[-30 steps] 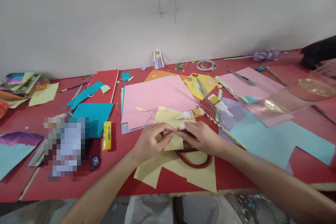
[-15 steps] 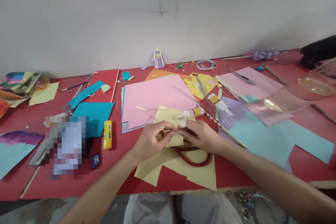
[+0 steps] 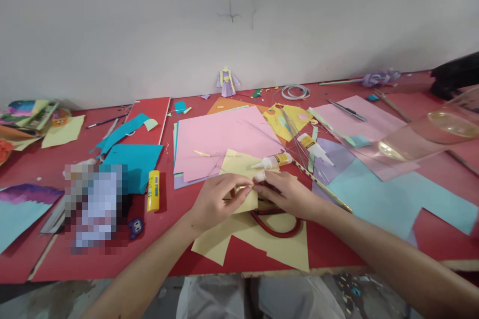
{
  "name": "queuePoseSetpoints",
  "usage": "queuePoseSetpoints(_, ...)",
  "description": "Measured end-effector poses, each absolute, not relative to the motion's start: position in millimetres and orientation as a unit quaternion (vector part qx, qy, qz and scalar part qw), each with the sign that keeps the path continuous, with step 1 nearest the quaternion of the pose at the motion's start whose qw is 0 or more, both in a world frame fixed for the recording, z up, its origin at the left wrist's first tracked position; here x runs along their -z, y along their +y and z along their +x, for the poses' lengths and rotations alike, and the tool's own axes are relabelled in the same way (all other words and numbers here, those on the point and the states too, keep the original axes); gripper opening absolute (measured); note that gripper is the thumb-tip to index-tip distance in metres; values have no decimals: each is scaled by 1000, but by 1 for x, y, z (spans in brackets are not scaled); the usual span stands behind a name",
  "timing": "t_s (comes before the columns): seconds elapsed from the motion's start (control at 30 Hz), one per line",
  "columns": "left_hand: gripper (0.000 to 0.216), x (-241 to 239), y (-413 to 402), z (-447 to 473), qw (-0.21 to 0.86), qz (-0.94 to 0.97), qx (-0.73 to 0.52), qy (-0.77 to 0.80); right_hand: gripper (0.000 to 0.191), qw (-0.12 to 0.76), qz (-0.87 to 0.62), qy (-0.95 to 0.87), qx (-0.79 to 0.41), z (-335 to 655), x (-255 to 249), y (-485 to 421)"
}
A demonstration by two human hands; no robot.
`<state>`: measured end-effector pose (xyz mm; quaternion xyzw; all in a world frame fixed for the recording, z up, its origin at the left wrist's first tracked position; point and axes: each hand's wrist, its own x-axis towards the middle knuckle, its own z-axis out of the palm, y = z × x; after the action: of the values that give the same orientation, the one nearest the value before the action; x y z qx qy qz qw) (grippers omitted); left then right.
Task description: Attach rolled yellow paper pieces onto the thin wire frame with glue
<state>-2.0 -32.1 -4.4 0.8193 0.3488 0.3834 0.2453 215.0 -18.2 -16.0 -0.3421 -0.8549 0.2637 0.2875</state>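
Observation:
Fingertips meet in a pinch where my left hand (image 3: 224, 194) and my right hand (image 3: 280, 192) come together above the table's near side. What they pinch is too small and covered to make out. A white wrap (image 3: 259, 176) sits on a finger of my right hand. Pale yellow paper (image 3: 245, 202) shows right under the fingers, and I cannot tell if it is held. Red-handled scissors (image 3: 279, 233) lie beneath my right hand on more yellow paper (image 3: 213, 239). Just beyond the hands is a small glue bottle (image 3: 275, 161), beside a second glue bottle (image 3: 314, 148).
Stacked pink paper (image 3: 224, 134) covers the middle of the red table (image 3: 179, 254). A yellow glue stick (image 3: 153, 191) stands at left near teal paper (image 3: 138, 159). Light blue paper (image 3: 377, 194) and a clear bottle (image 3: 430, 129) lie at right. A paper doll (image 3: 226, 81) leans against the wall.
My hands stay pinched together in nearly the same place. The yellow paper's edge under the fingers has shifted slightly left.

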Motion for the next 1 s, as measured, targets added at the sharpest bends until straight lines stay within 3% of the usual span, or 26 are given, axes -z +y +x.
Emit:
queuePoseSetpoints(0.53,11,-9,-34,-3,276,836,-369,299,33,291,-299,-870,-263,215,16,-17)
queuePoseSetpoints(1.0,13,-8,-34,-4,284,836,-374,282,32,293,-288,-868,-279,215,13,-17)
